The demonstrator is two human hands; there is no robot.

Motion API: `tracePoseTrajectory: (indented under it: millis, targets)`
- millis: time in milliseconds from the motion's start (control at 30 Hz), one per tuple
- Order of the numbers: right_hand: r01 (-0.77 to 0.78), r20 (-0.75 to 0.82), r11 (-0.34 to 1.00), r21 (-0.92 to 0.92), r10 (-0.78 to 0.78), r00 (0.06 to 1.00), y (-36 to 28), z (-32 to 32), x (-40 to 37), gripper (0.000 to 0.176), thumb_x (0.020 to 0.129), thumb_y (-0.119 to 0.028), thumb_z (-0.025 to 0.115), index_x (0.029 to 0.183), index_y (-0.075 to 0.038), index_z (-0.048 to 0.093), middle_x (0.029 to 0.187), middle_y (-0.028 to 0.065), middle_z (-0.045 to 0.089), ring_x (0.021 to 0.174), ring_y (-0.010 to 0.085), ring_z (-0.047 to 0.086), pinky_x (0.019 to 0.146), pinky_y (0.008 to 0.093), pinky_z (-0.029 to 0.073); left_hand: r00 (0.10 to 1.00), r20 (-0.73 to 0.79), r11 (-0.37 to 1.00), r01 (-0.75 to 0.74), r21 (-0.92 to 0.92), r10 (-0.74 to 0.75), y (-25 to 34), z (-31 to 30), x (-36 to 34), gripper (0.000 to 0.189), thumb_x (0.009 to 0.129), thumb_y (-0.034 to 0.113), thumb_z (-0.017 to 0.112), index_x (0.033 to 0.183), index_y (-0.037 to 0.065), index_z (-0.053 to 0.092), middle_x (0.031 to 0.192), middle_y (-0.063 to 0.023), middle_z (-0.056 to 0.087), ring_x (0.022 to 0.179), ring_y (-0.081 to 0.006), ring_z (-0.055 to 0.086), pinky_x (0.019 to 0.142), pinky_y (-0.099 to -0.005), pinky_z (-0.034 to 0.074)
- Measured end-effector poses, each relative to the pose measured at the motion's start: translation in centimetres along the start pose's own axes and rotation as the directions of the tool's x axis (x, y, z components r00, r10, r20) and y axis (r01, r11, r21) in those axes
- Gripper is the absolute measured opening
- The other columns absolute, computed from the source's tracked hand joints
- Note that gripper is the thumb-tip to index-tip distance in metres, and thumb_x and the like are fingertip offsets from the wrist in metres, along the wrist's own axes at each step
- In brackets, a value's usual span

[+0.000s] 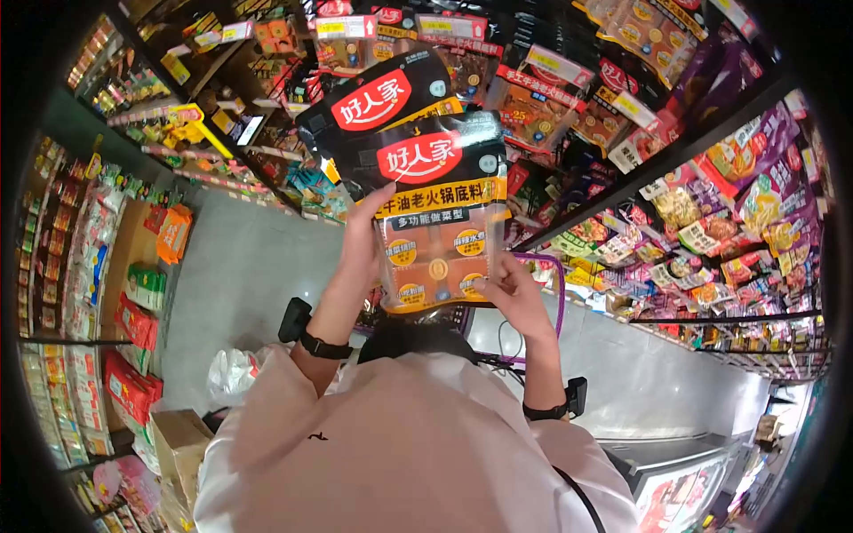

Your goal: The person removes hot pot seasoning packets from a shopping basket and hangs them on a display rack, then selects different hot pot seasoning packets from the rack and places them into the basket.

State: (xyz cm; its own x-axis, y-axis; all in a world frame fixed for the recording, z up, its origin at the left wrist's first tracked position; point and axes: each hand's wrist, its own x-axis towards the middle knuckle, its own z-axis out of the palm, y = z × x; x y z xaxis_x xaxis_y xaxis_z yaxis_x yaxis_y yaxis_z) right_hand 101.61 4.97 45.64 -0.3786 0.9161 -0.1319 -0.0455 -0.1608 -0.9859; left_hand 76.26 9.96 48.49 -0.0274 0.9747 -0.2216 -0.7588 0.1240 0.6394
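Note:
In the head view, two black-topped packets of hotpot soup base overlap in front of my chest. The front packet (435,213) has a red oval logo, a yellow band and a window onto orange-brown blocks. Behind it, tilted to the left, the rear packet (373,99) shows mostly its top and logo. My left hand (362,235) grips the left side, its thumb lying on the front packet. At the lower right corner, my right hand (515,298) pinches the front packet between thumb and fingers.
Shelves of similar packets (538,107) with price tags rise ahead. More colourful bags (711,231) fill the right racks. A purple-rimmed cart (561,298) stands below my hands. To the left are red bags (133,386), a cardboard box (178,449) and a clear plastic bag (233,377).

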Motion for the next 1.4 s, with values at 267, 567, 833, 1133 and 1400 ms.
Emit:
tracePoseTrajectory:
  millis: [267,567,833,1133,1400]
  targets:
    - [0.128,-0.059,0.950,0.287,-0.115,0.992,-1.6,1.8,-1.6,0.044,0.098,-0.009,0.052,0.139,0.003,0.042,0.126,0.0096,0.058,0.113,0.0178,0.059,0.095,0.0306,0.047,0.988,0.036,0.988,0.153,0.009,-0.153,1.7,0.8,1.9,0.034,0.088,0.025,0.069,0.114,0.003,0.063,0.105,-0.0107,0.071,0.091,-0.0214,0.070,0.081,-0.0351,0.056]
    - [0.132,-0.131,0.930,0.342,-0.092,0.987,-2.4,3.0,-3.1,0.048,0.094,-0.001,0.056,0.139,0.002,0.042,0.128,0.0105,0.059,0.118,0.0164,0.057,0.101,0.0312,0.044,0.978,0.149,0.988,0.136,0.077,-0.146,2.8,3.0,1.5,0.033,0.092,0.024,0.066,0.117,0.002,0.064,0.110,-0.0097,0.070,0.094,-0.0192,0.069,0.083,-0.0327,0.055]
    - [0.171,-0.128,0.975,0.142,-0.153,0.980,-3.4,4.4,-3.2,0.068,0.082,0.010,0.068,0.142,-0.002,0.038,0.124,0.0087,0.062,0.112,0.0158,0.060,0.090,0.0297,0.052,0.975,0.223,0.997,0.005,0.081,-0.023,4.3,3.7,0.9,0.030,0.092,0.018,0.065,0.116,0.001,0.063,0.108,-0.0099,0.070,0.093,-0.0196,0.069,0.079,-0.0344,0.056]
    - [0.053,-0.252,0.996,0.076,-0.032,0.967,-3.0,5.1,-0.8,0.043,0.090,-0.010,0.071,0.127,0.003,0.052,0.107,0.0045,0.066,0.096,0.0106,0.062,0.080,0.0264,0.052,0.987,0.119,0.978,-0.123,0.171,0.104,-0.3,0.4,-1.2,0.046,0.087,0.006,0.069,0.130,0.003,0.052,0.113,-0.0074,0.065,0.102,-0.0171,0.064,0.090,-0.0332,0.051]
    - [0.044,-0.513,0.999,-0.012,-0.043,0.857,1.5,2.9,0.8,0.028,0.086,-0.022,0.076,0.097,-0.001,0.061,0.092,0.0039,0.067,0.080,0.0090,0.061,0.069,0.0263,0.050,0.990,0.028,0.966,-0.144,0.214,0.141,-4.4,-6.3,-0.8,0.036,0.099,0.025,0.058,0.130,0.005,0.053,0.126,-0.0044,0.059,0.114,-0.0179,0.059,0.095,-0.0357,0.050]
